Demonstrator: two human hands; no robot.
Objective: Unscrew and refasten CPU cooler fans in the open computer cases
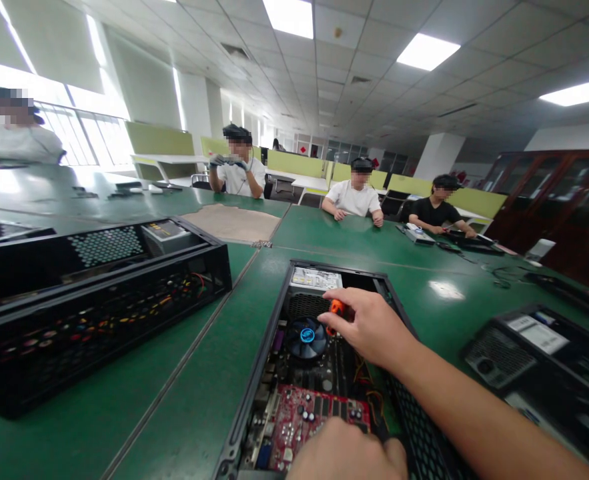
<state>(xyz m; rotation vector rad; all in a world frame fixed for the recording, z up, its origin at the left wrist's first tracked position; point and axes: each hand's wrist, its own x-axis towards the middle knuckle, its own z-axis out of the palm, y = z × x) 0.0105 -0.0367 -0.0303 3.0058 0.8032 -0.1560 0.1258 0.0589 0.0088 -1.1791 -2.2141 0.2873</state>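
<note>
An open black computer case [257, 363] lies in front of me with its inside facing up. My right hand [367, 323] reaches in from the right, thumb and fingers closed round an orange-and-black screwdriver handle [336, 307]. The tool's tip is hidden. Left of that hand is a cooling fan [307, 336] with a blue hub. Nearer to me a red circuit board [301, 417] lies across the case. My left hand [347, 453] is over the board's near edge at the bottom of the view, fingers curled under. Whatever it grips is hidden.
Another open black case [124, 313] with cables inside stands on the green table [214, 373] at left. A further case [539, 353] lies at right. Cardboard [231, 222] lies beyond. Several people sit across the table, one working on parts [474, 241] at far right.
</note>
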